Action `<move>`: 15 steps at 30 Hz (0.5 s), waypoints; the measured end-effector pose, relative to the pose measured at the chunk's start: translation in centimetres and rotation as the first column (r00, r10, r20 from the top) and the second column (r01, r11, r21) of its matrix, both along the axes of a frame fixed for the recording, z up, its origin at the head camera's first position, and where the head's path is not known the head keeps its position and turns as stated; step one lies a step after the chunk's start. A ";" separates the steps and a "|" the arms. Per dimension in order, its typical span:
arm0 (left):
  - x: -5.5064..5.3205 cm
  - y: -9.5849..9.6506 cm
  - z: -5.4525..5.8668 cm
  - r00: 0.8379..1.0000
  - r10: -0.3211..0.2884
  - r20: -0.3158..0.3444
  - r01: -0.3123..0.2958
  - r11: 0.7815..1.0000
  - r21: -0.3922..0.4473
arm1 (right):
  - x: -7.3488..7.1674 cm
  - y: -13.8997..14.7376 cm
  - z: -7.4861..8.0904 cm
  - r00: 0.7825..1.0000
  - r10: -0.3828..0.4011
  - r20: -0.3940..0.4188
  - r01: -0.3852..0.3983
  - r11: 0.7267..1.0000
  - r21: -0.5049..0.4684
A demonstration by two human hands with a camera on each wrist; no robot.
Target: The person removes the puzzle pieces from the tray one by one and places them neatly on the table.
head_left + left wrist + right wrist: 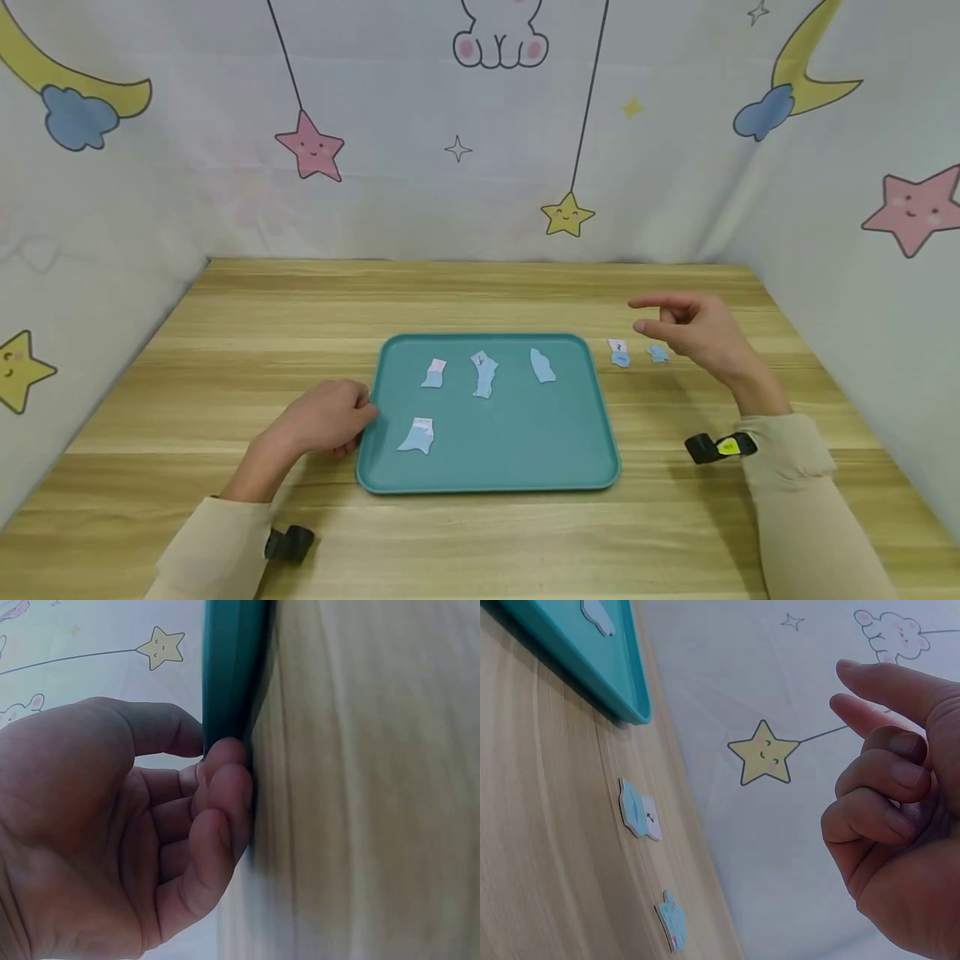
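My left hand grips the left rim of a teal tray; in the left wrist view its thumb touches the rim and the other fingers curl against the tray's edge. My right hand hovers above the table, right of the tray, holding nothing. Its thumb and index finger are extended with a gap between them, and the other fingers are curled. Below and left of it lie two small flat pale-blue pieces, one with a white part and dark mark, the other all bluish.
On the tray lie several irregular flat pieces: a pinkish-topped piece, a long piece, a plain blue piece and a lower-left piece. A wooden table carries everything. Patterned cloth walls stand behind and at both sides.
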State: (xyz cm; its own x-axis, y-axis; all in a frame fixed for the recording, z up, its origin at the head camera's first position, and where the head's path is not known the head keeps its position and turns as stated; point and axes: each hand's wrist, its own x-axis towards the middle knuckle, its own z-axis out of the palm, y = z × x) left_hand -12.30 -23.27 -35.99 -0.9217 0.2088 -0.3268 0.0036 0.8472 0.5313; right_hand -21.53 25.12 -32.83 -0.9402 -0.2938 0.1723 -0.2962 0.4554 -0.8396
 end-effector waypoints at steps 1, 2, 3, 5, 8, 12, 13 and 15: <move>0.0 0.0 0.0 1.000 -0.001 0.000 0.001 1.000 0.000 | 0.0 -0.1 0.0 1.000 0.003 0.001 -0.003 1.000 -0.002; -0.1 0.0 0.0 1.000 -0.001 0.000 0.001 1.000 -0.002 | 0.1 -0.2 0.0 1.000 0.006 0.000 -0.006 1.000 -0.004; -0.1 0.0 0.1 1.000 -0.002 0.000 0.002 1.000 -0.002 | 0.1 -0.3 0.1 1.000 0.011 0.001 -0.011 1.000 -0.003; -0.1 0.0 0.1 1.000 -0.005 -0.001 0.005 1.000 -0.002 | 0.1 -0.6 0.2 1.000 0.019 0.003 -0.019 1.000 0.000; -0.2 0.0 0.1 1.000 -0.012 -0.005 0.012 1.000 0.003 | 0.1 -1.2 0.5 0.999 0.035 0.004 -0.035 0.999 0.010; -0.2 -0.1 0.0 1.000 -0.018 -0.005 0.019 1.000 0.013 | 0.2 -2.2 0.8 0.998 0.062 0.015 -0.062 0.998 0.001; -0.2 -0.1 0.0 1.000 -0.017 -0.004 0.017 1.000 0.014 | 0.3 -2.5 0.8 0.997 0.069 0.019 -0.069 0.998 -0.002; -0.2 -0.1 0.0 1.000 -0.013 -0.001 0.013 1.000 0.016 | 0.4 -3.0 0.8 0.996 0.084 0.025 -0.084 0.996 -0.009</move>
